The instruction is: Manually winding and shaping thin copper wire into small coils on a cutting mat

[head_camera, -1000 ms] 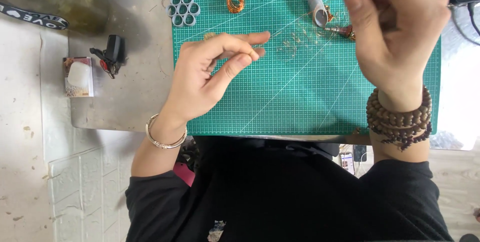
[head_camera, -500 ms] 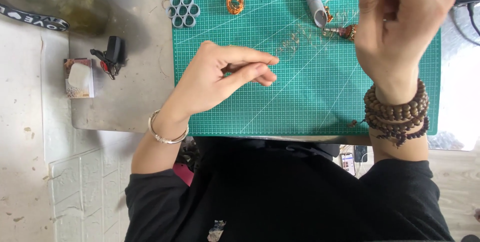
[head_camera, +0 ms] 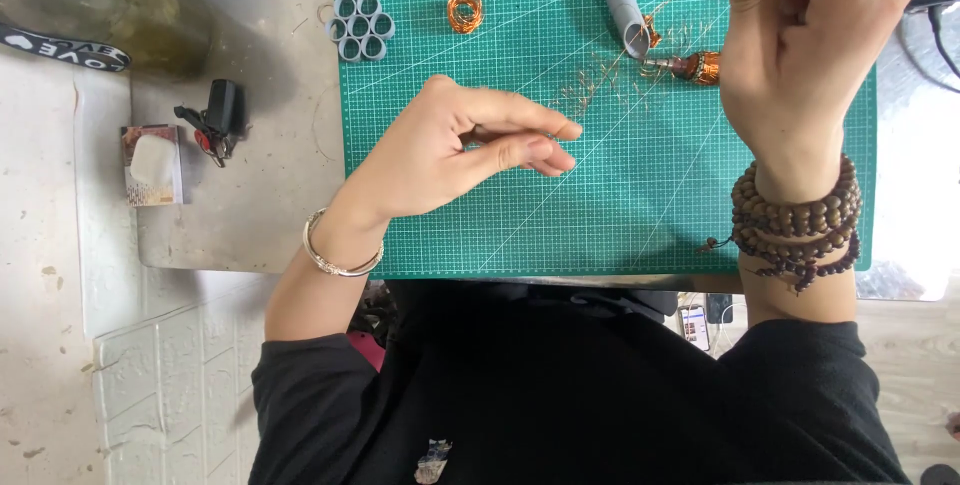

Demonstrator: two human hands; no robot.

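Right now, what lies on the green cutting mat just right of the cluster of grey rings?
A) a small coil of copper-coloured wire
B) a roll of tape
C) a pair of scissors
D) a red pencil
A: a small coil of copper-coloured wire lies on the green cutting mat, just right of the cluster of grey rings.

L hand (head_camera: 455, 150): was palm-up w/ fingers spread and curled over the green cutting mat (head_camera: 600, 215) 1.0 s ago; now fingers drawn together, thumb and index tips pinched, pointing right toward the thin copper wire strands (head_camera: 600, 85). Hand shifted slightly right and down.

R hand (head_camera: 805, 35): moved up toward top edge of view, fingertips now cut off by frame. Bead bracelets (head_camera: 795, 225) on its wrist sit higher too.
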